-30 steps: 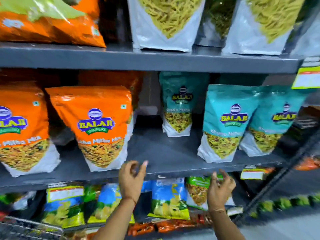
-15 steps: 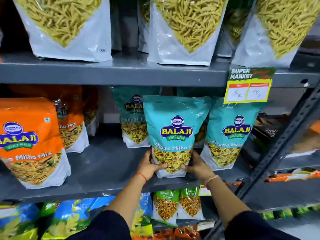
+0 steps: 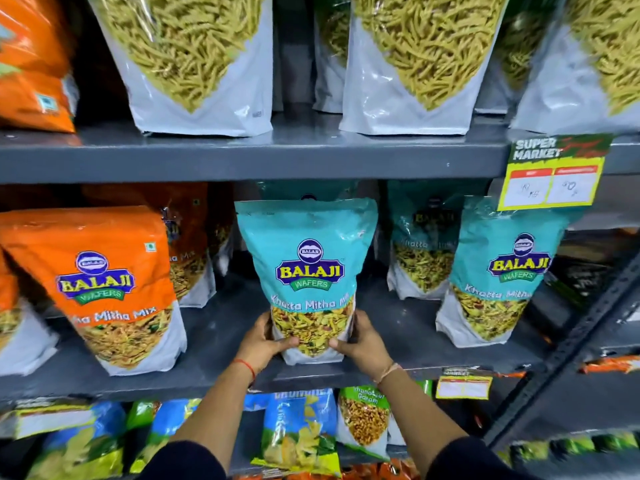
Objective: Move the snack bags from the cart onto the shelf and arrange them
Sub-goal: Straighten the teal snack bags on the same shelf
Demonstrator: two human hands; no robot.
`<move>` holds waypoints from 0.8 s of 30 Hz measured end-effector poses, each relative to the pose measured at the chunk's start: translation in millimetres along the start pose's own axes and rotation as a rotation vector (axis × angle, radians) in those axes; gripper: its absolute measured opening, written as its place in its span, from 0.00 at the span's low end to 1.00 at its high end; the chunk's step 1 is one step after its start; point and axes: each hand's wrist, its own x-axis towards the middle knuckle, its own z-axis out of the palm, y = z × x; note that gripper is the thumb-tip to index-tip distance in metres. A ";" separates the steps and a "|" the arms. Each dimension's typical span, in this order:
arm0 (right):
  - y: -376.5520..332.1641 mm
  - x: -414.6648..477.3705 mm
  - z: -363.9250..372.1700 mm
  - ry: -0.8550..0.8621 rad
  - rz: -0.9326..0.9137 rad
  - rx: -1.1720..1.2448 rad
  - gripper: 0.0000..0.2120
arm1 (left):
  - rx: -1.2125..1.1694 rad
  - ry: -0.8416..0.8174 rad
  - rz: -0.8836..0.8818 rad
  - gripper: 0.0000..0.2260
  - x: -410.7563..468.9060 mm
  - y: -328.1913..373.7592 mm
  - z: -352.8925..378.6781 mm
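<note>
A teal Balaji snack bag (image 3: 308,258) stands upright near the front edge of the grey middle shelf (image 3: 221,341). My left hand (image 3: 265,344) grips its lower left side and my right hand (image 3: 362,341) grips its lower right side. Another teal bag (image 3: 498,271) stands to its right, and a further teal bag (image 3: 422,251) sits behind, deeper on the shelf. To the left stands an orange Balaji bag (image 3: 104,285), with more orange bags behind it. No cart is in view.
White bags of yellow sticks (image 3: 194,60) fill the upper shelf. A yellow price tag (image 3: 552,174) hangs from that shelf's edge at the right. Smaller blue and green bags (image 3: 298,431) sit on the lower shelf. A dark slanted upright (image 3: 571,348) bounds the right side.
Both hands rose from below the shelf edge and took hold of the teal bag. The bag now stands further left, with a gap between it and the right teal bag.
</note>
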 end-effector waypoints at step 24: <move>65.9 -20.0 -247.3 0.522 0.231 0.126 0.19 | 0.055 -0.076 -0.020 0.32 68.1 24.9 283.4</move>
